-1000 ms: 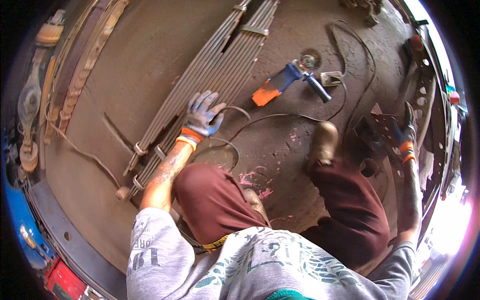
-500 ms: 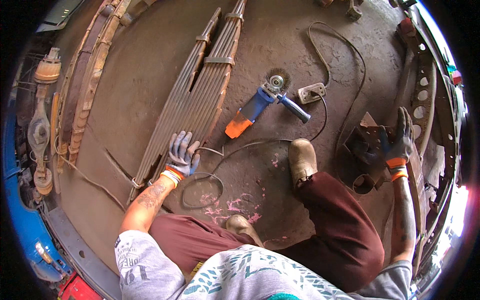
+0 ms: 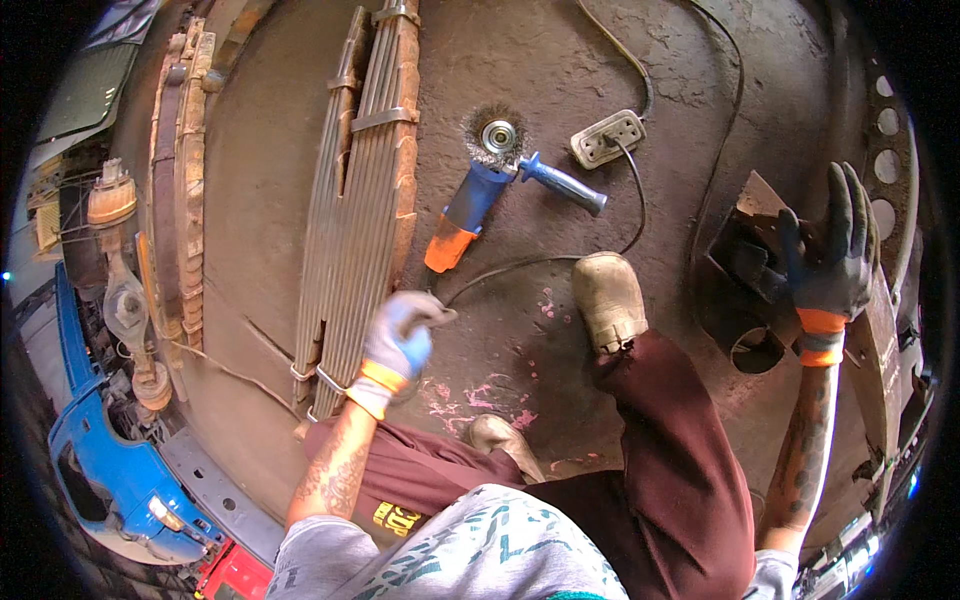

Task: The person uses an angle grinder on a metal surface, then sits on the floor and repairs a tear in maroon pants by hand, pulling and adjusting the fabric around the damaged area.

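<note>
My left hand (image 3: 398, 340), in a grey and blue glove with an orange cuff, is slightly blurred beside the leaf spring packs (image 3: 340, 250). Its fingers are curled round the power cord (image 3: 520, 266), close behind the angle grinder (image 3: 465, 215). The grinder lies on the ground, blue and orange, with a wire wheel (image 3: 498, 135) and a side handle (image 3: 565, 188). On the right, my right hand (image 3: 840, 255) is open, fingers stretched, against the steel beside a dark metal bracket (image 3: 745, 250). What its palm touches is hidden.
A socket block (image 3: 608, 138) lies beyond my boot (image 3: 610, 300), with cable running past it. A perforated steel rail (image 3: 885, 170) lines the right side. At left are more rusty springs (image 3: 190, 200), an axle (image 3: 125, 300) and a blue vehicle part (image 3: 120, 470).
My left hand has left the leaf springs, moved right and closed on the cord; the cord's loop on the ground is gone. My right hand stays open at the steel. The view has shifted.
</note>
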`<state>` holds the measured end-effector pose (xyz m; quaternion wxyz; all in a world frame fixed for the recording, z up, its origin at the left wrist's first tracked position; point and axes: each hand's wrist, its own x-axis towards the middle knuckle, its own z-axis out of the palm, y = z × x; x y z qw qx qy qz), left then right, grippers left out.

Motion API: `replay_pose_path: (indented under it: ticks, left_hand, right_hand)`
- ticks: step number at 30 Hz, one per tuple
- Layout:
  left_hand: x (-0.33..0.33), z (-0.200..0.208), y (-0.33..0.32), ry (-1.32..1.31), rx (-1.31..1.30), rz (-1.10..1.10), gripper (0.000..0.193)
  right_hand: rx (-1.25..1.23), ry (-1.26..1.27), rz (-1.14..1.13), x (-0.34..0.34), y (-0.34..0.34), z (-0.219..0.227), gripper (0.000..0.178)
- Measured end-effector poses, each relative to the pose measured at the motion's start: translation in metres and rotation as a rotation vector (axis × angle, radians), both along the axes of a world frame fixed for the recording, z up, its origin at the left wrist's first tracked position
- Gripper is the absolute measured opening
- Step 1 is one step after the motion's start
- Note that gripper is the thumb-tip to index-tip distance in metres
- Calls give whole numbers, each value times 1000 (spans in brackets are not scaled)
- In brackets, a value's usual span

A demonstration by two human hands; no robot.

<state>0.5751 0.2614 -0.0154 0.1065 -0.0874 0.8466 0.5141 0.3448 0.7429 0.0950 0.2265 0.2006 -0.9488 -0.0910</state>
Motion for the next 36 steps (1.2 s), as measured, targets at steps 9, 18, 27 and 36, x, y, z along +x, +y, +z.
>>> replay_pose_path:
  ticks: [9, 18, 27, 36]
  left_hand:
    - [84, 5, 48, -530, -33, -211, 22]
    - [62, 1, 33, -173, -423, -163, 13]
    - [61, -31, 27, -245, -87, 62, 15]
    - [75, -24, 47, -422, -201, -219, 28]
  right_hand:
    - [-64, 2, 14, -3, 6, -17, 67]
    - [-111, -21, 36, -5, 13, -25, 67]
    - [-64, -9, 83, -18, 36, -32, 69]
    - [-185, -15, 32, -4, 15, -31, 65]
